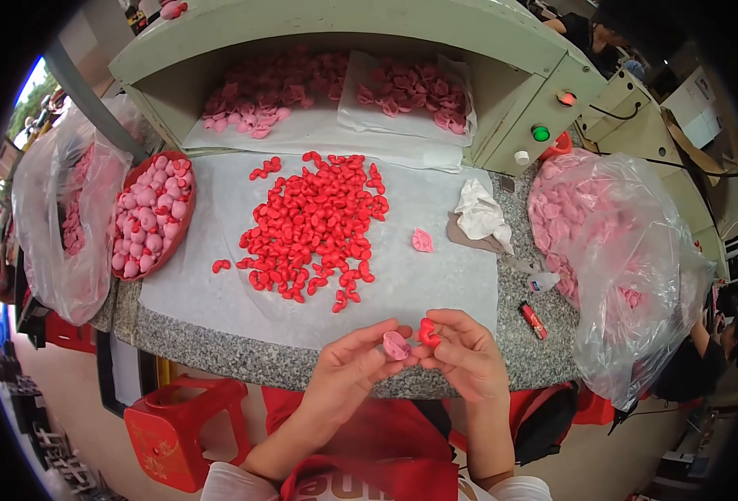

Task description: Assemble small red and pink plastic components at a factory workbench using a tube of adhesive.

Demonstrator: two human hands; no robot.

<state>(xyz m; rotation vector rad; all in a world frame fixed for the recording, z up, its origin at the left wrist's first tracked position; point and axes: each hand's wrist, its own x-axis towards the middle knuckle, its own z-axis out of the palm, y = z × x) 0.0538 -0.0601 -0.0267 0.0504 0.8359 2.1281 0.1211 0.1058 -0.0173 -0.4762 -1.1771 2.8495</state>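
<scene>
Left hand [354,355] pinches pink cup [397,346], right hand [469,355] pinches red piece [427,332] (likely light, rubbery); best held by rim and end.

Shell [396,346] pink, curled piece [428,334] bright red — and the tabletop [219,351] speckled grey, the paper sheet [202,217] white!

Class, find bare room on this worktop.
Bare paper lies between the basket and the red pile, and on the near side of the lone pink piece. Crowded: the middle, under the pile; the right side, with cloth and plastic bag.
</scene>
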